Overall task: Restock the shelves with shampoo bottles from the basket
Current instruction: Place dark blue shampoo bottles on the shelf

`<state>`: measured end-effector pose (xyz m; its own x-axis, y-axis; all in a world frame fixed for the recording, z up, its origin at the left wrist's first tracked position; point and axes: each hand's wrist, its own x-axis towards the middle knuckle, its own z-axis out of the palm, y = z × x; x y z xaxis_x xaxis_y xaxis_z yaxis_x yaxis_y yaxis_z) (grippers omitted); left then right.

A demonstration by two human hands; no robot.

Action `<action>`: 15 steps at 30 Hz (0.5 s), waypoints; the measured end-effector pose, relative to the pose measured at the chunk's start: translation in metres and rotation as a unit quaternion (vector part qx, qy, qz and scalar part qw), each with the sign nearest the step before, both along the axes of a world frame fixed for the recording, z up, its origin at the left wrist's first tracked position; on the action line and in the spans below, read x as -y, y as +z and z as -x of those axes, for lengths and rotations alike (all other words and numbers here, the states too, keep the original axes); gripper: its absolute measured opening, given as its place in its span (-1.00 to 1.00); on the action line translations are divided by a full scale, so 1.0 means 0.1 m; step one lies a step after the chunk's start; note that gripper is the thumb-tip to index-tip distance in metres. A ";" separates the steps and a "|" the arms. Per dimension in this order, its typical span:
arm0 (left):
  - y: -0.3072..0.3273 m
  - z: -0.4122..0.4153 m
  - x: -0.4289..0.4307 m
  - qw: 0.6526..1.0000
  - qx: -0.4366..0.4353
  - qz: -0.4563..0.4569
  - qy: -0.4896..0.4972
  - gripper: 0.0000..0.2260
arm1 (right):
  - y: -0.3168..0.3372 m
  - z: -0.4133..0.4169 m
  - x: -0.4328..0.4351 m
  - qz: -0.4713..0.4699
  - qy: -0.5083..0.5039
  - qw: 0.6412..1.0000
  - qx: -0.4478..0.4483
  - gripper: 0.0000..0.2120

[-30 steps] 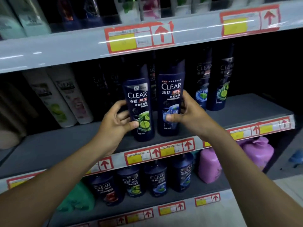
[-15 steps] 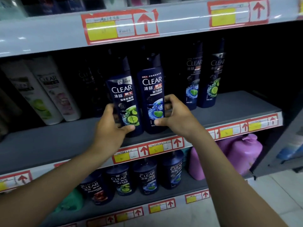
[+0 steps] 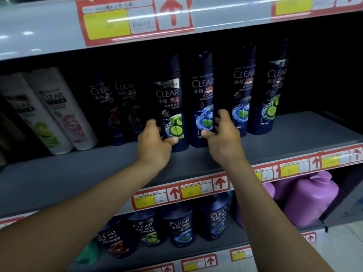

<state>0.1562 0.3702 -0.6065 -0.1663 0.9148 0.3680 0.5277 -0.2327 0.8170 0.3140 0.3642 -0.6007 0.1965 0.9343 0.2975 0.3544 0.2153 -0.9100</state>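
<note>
Two dark bottles stand straight up on the shelf (image 3: 275,138), caps up. Left hand (image 3: 155,146) grips the lime bottle (image 3: 172,107). Right hand (image 3: 222,138) curls round the blue bottle (image 3: 202,95) beside it.

Both forearms (image 3: 82,209) bare – no sleeves; hands – no gloves.

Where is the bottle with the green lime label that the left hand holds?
In the head view, the lime bottle stands mid-frame on the middle shelf, held by the left hand, just left of the blue-label bottle.
</note>
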 end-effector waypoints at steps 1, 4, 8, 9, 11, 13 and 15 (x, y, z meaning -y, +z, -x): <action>-0.01 -0.02 -0.03 1.000 -0.004 0.000 0.004 -0.68 | 0.00 0.00 -0.01 0.003 -0.004 1.000 -0.002 -0.64; -0.02 -0.05 -0.08 1.000 -0.008 0.001 0.013 -0.67 | 0.00 0.01 -0.04 0.012 -0.009 1.000 0.007 -0.66; -0.01 -0.05 -0.08 1.000 -0.005 0.008 0.013 -0.65 | 0.01 0.02 -0.01 0.023 -0.015 0.999 0.027 -0.65; 0.00 -0.04 -0.07 1.000 -0.004 0.015 0.010 -0.65 | 0.02 0.03 0.01 0.030 -0.016 0.999 0.036 -0.67; 0.05 -0.03 -0.02 0.999 -0.018 0.030 0.004 -0.64 | 0.08 0.04 0.06 0.053 -0.029 0.996 0.072 -0.66; 0.13 -0.01 0.11 0.996 -0.077 0.041 0.015 -0.63 | 0.16 0.08 0.15 0.087 -0.051 0.989 0.109 -0.57; 0.22 0.04 0.31 0.986 -0.155 0.056 0.026 -0.53 | 0.24 0.16 0.30 0.131 -0.069 0.977 0.153 -0.43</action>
<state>0.1526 0.3391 -0.5844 -0.1100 0.9456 0.3061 0.7646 -0.1162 0.6339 0.2983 0.3345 -0.5764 0.2646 0.9574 0.1153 0.6276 -0.0802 -0.7744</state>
